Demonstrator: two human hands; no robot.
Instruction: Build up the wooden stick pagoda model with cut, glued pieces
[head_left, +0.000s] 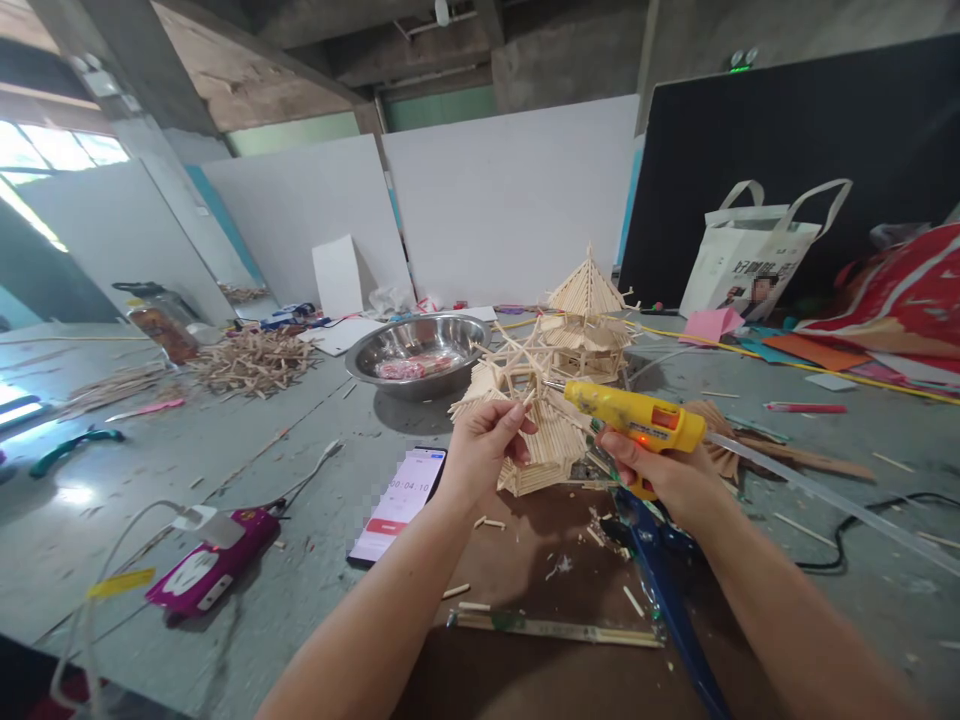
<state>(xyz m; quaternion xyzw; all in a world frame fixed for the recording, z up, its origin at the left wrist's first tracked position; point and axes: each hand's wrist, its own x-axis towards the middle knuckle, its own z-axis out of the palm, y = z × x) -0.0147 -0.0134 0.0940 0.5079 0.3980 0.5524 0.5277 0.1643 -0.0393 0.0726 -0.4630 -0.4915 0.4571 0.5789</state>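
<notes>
My right hand (671, 482) is holding the glue gun (615, 405); my left hand (486, 435) is pinching narrowly, I cannot tell on what, at the stick house (551, 450), which is standing by the board's (517, 682) far edge.

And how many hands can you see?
2: the left hand is in front of the stick model, and the right hand holds the yellow glue gun. No others show.

Yellow glue gun (626, 412) in right hand (664, 475)
</notes>
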